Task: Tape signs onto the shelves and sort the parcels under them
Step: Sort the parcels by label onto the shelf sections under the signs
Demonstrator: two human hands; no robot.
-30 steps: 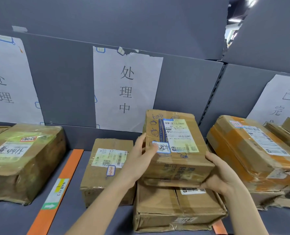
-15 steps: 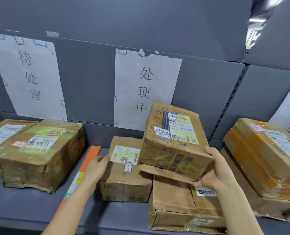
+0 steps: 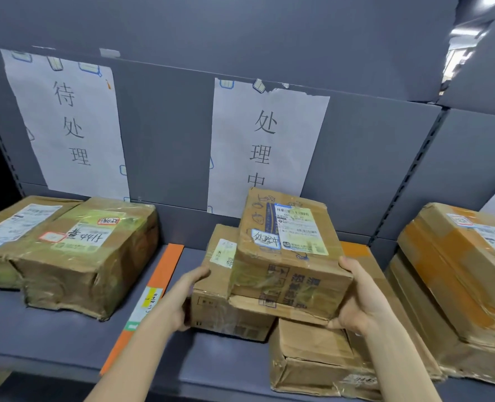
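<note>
A labelled parcel sits tilted across two lower boxes under the middle sign, the right hand grasping its right end; the left hand grips the smaller box beside an orange divider on the shelf

grey shelf, parcels; orange divider

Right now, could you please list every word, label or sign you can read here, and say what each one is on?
"待处理": left paper sign taped to the shelf back panel.
"处理中": middle paper sign, its last character partly hidden by the held parcel.
"处理中", handwritten: small blue-edged sticker on the held parcel.
Handwriting on the green-taped parcel: unclear.
Shipping labels, barcodes, the orange strip and the parcel's side print: too small or blurred.
</note>
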